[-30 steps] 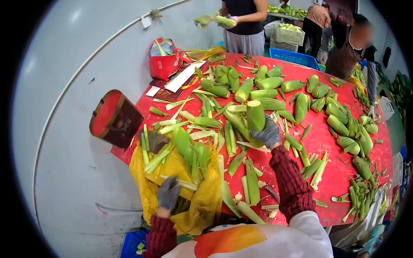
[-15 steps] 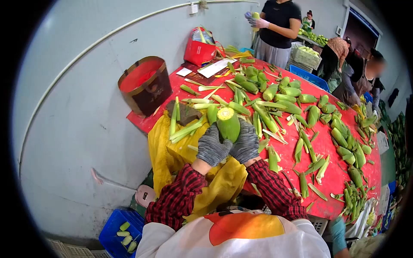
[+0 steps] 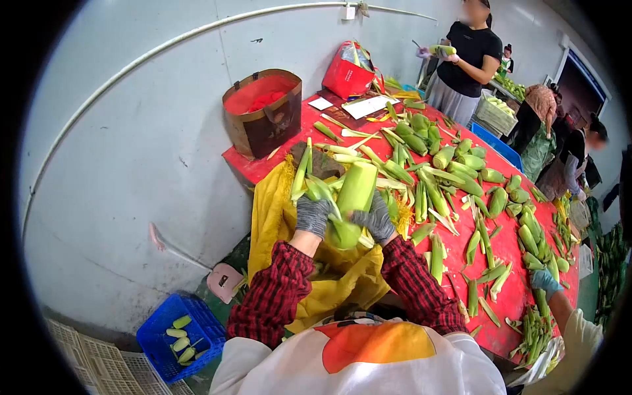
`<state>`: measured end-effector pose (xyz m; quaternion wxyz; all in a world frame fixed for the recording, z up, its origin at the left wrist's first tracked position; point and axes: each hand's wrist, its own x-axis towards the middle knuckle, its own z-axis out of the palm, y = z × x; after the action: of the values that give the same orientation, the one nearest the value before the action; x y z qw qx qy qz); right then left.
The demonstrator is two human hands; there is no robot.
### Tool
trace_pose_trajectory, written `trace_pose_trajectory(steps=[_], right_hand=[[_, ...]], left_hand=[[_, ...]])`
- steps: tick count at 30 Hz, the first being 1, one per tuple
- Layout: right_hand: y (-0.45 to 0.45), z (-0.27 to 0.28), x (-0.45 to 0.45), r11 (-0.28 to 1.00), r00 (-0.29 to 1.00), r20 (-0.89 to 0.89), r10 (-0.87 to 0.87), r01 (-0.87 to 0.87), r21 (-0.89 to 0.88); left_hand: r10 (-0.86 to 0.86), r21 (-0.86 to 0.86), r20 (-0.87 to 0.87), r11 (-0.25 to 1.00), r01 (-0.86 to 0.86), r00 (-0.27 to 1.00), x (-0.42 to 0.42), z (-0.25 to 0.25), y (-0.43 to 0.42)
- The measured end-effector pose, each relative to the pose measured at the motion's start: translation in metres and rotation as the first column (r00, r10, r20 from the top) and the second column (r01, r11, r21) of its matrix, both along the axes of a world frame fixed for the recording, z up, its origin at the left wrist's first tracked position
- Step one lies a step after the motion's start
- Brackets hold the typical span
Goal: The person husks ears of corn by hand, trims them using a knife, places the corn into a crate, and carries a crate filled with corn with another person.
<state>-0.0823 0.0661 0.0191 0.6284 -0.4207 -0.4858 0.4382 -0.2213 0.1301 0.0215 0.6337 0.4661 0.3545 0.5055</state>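
Note:
Between my hands is a large ear of corn (image 3: 357, 189) in pale green husk, tilted with its top end pointing away from me. My left hand (image 3: 313, 217), in a grey striped glove, is closed on a husk leaf (image 3: 320, 191) that peels away from the ear's left side. My right hand (image 3: 375, 218), gloved alike, grips the ear low on its right side. Beneath both hands lies a yellow woven sack (image 3: 271, 227) on the near edge of the red table (image 3: 510, 240). Loose husk strips (image 3: 301, 172) lie just beyond my left hand.
Many husked ears (image 3: 464, 170) and leaves cover the table. A brown bag (image 3: 263, 118) and a red bag (image 3: 349, 71) stand at the back left. A blue crate (image 3: 214, 332) with corn sits on the floor. At the right, a co-worker's gloved hand (image 3: 545, 282) reaches in; other people stand behind.
The ear has turned so its pale side shows, and a leaf has come away at its left. My hands have moved apart slightly. A co-worker's hand has reached onto the table at right.

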Motion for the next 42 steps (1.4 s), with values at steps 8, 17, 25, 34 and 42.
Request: trace_pose_trajectory(steps=[8,17,25,34,42], right_hand=[[0.037,-0.031,0.050,0.853,0.651,-0.640,-0.407,0.522,-0.011],[0.013,-0.001,0.031,0.976,0.923,-0.341,-0.179,0.209,0.052],[-0.003,0.018,0.015,0.996,0.979,-0.197,-0.047,0.062,0.068],[-0.004,0.019,0.018,0.994,0.986,-0.121,0.113,-0.110,0.029],[0.014,0.020,0.007,0.960,0.791,0.575,-0.211,0.279,-0.031]], left_hand=[[0.345,-0.590,0.058,0.769,-0.247,0.937,-0.070,-0.048,0.035],[-0.220,0.381,-0.428,0.836,0.396,0.876,-0.013,0.037,0.016],[-0.423,0.378,-0.289,0.774,0.508,0.859,0.008,0.022,0.016],[-0.389,0.074,0.075,0.920,0.384,0.918,0.007,0.019,0.003],[-0.099,-0.065,0.154,0.992,0.110,0.983,0.019,-0.020,0.010]])
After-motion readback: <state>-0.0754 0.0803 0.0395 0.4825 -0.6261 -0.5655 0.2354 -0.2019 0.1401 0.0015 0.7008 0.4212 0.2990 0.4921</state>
